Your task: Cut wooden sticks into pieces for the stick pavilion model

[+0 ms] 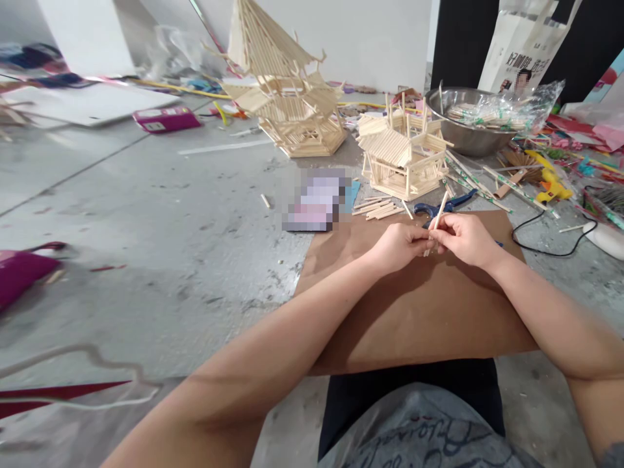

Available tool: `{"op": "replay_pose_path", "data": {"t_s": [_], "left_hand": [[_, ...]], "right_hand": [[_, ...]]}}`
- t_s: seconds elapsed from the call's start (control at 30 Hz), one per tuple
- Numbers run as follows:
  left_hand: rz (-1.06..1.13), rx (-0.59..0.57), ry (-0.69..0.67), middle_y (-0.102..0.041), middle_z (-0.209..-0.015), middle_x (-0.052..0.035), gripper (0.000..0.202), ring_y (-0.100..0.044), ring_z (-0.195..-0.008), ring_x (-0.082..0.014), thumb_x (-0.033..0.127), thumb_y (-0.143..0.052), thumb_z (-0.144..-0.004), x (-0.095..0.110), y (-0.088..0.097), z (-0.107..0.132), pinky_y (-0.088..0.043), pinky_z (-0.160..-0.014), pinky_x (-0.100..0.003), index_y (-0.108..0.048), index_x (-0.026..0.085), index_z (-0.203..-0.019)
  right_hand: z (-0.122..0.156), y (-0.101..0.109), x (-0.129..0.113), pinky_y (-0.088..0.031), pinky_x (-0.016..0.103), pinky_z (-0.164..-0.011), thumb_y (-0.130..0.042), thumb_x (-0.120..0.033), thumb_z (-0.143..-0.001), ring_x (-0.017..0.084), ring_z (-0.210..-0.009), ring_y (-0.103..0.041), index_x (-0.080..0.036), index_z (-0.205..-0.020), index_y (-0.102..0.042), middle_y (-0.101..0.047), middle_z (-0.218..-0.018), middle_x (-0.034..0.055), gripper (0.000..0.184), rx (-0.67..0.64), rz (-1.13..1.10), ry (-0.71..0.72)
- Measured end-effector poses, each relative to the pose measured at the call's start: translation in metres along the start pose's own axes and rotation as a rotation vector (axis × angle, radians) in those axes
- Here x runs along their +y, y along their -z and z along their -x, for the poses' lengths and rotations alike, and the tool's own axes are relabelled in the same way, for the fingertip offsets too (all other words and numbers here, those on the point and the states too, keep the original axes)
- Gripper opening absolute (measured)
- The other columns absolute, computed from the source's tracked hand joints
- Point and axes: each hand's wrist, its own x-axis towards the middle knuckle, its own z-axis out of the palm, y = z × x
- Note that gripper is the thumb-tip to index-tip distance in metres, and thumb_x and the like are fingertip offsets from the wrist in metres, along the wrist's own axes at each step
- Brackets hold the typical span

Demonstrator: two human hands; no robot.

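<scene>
Above the brown cardboard sheet (404,312), both my hands meet with their fingertips close together. My right hand (467,239) is closed round a thin wooden stick (441,209), which tilts up and to the right. The fingers of my left hand (397,248) pinch near the stick's lower end; the exact contact is partly hidden. Just behind the hands lies a blue-handled cutting tool (448,204), partly covered by them. Short cut sticks (379,208) lie in a loose pile at the sheet's far edge. Beyond them stands a small six-sided stick pavilion (407,162) with part of its roof on.
A tall stick pagoda (297,107) stands farther back. Nearby lies a blurred-out phone (314,205). On the right are a metal bowl (470,133) with wrapped sticks, a yellow tool (553,185), and a black cord (546,252). Magenta pouches (166,119) lie left.
</scene>
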Motion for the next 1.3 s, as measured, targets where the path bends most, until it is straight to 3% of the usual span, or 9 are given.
{"op": "replay_pose_path", "data": {"t_s": [0.2, 0.43, 0.53, 0.93, 1.13, 1.23, 1.3], "left_hand": [[-0.036, 0.062, 0.033, -0.063, -0.061, 0.0000, 0.018, -0.054, -0.059, -0.0092, 0.026, -0.054, -0.073, -0.004, -0.004, -0.001, -0.040, -0.057, -0.017, -0.069, 0.014, -0.072], [-0.038, -0.026, -0.064, -0.065, -0.069, -0.0022, 0.020, -0.055, -0.063, -0.0100, 0.027, -0.054, -0.073, -0.006, 0.006, -0.003, -0.041, -0.061, -0.018, -0.067, 0.012, -0.070], [-0.038, -0.058, -0.067, -0.063, -0.062, -0.0009, 0.020, -0.052, -0.059, -0.0092, 0.028, -0.055, -0.073, -0.006, 0.008, -0.003, -0.039, -0.057, -0.018, -0.066, 0.012, -0.069], [0.050, -0.061, -0.085, -0.058, -0.057, 0.0006, 0.025, -0.049, -0.054, -0.0071, 0.032, -0.054, -0.074, -0.012, 0.003, -0.003, -0.037, -0.053, -0.016, -0.066, 0.013, -0.064], [0.027, -0.007, -0.049, -0.059, -0.055, 0.0002, 0.026, -0.050, -0.053, -0.0071, 0.032, -0.053, -0.075, -0.010, 0.000, -0.002, -0.038, -0.053, -0.016, -0.064, 0.013, -0.061], [0.086, 0.048, 0.026, -0.059, -0.055, -0.0003, 0.029, -0.051, -0.052, -0.0073, 0.035, -0.053, -0.075, -0.010, 0.002, -0.004, -0.039, -0.053, -0.017, -0.064, 0.012, -0.062], [0.150, 0.089, 0.102, -0.059, -0.054, -0.0003, 0.029, -0.050, -0.050, -0.0072, 0.038, -0.055, -0.074, -0.009, 0.006, -0.005, -0.040, -0.052, -0.018, -0.066, 0.012, -0.065]], "right_hand": [[0.000, 0.001, -0.002, -0.041, 0.023, -0.056, -0.049, -0.025, -0.078, 0.009, -0.052, -0.051, -0.016, -0.072, -0.057, -0.060, -0.069, 0.0013, 0.013, -0.017, 0.128, 0.069], [0.002, -0.002, -0.005, -0.041, 0.023, -0.061, -0.051, -0.023, -0.078, 0.010, -0.059, -0.054, -0.017, -0.076, -0.060, -0.061, -0.070, 0.0010, 0.011, -0.006, 0.157, 0.123], [0.003, -0.003, -0.007, -0.041, 0.023, -0.062, -0.050, -0.021, -0.078, 0.011, -0.064, -0.055, -0.017, -0.075, -0.059, -0.061, -0.070, 0.0012, 0.011, -0.020, 0.183, 0.142], [0.003, -0.001, -0.010, -0.040, 0.024, -0.064, -0.047, -0.017, -0.077, 0.012, -0.066, -0.054, -0.018, -0.066, -0.054, -0.061, -0.071, 0.0021, 0.013, -0.019, 0.257, 0.181], [0.000, 0.007, -0.005, -0.040, 0.024, -0.061, -0.050, -0.030, -0.079, 0.011, -0.061, -0.054, -0.017, -0.077, -0.056, -0.061, -0.072, 0.0015, 0.014, -0.014, 0.229, 0.111], [-0.002, 0.021, -0.001, -0.040, 0.028, -0.060, -0.054, -0.045, -0.076, 0.015, -0.065, -0.056, -0.018, -0.093, -0.056, -0.064, -0.079, 0.0042, 0.032, 0.090, 0.471, -0.033], [-0.002, 0.030, 0.005, -0.039, 0.031, -0.061, -0.056, -0.051, -0.072, 0.020, -0.073, -0.058, -0.017, -0.093, -0.056, -0.064, -0.086, 0.0083, 0.039, 0.106, 0.743, -0.140]]}}
